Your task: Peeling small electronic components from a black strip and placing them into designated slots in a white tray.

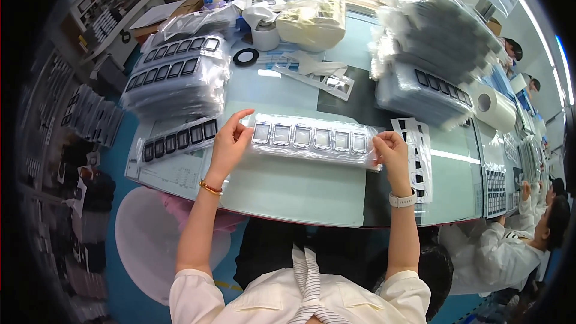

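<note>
A clear plastic tray strip with a row of several silver-edged rectangular frames lies crosswise before me, in a loose clear sleeve. My left hand is at its left end, thumb and index finger apart, and the hand looks open. At the other end, my right hand pinches the strip's edge between thumb and fingers. To the left of my left hand rests a similar strip with black frames. Right of my right hand lies a white sheet with black pieces.
Bagged strips stand in a tall stack at left and a higher stack at right. Behind are a tape ring, a white canister and a yellowish bagged bundle. A white roll sits far right; co-workers sit beyond.
</note>
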`<state>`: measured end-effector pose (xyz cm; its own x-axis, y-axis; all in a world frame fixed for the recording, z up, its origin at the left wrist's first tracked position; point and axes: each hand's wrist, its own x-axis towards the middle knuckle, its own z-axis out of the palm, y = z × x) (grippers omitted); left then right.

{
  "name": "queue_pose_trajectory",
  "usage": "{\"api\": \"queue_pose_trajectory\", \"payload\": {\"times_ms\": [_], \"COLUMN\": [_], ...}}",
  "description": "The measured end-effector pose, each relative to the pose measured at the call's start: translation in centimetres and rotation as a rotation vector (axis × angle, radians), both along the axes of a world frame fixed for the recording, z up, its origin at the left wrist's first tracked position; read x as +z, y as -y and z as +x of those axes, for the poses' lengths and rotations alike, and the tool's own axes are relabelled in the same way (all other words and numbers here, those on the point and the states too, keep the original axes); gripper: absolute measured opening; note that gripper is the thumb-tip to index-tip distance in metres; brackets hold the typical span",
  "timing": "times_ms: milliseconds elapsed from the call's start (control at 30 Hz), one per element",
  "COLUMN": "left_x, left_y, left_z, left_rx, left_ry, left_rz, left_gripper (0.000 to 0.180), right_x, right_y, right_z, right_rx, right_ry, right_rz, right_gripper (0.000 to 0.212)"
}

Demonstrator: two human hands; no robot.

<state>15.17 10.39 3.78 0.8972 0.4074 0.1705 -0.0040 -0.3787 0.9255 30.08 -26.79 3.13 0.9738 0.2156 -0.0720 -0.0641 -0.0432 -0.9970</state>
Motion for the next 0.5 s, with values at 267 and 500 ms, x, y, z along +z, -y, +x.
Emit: {"api": "queue_pose_trajectory", "payload": {"times_ms": [267, 500], "left_x": [-1.1, -0.4], "left_y": [-1.2, -7.2], "left_z": [-0.3, -3.1], "left_rx": [0.007, 0.192], "left_ry": [-0.001, -0.171], "left_rz": [0.129, 0.52], "left_gripper": [0.03, 0.043], "right_x": [-0.1, -1.1], "right_y": [0.3, 5.8], "right_z": [-0.6, -5.4], "right_rx": [-0.001, -0.199], "right_ry": [0.123, 0.177], "right_rz": [-0.179, -0.313], "right_gripper": [0.03, 0.018]}}
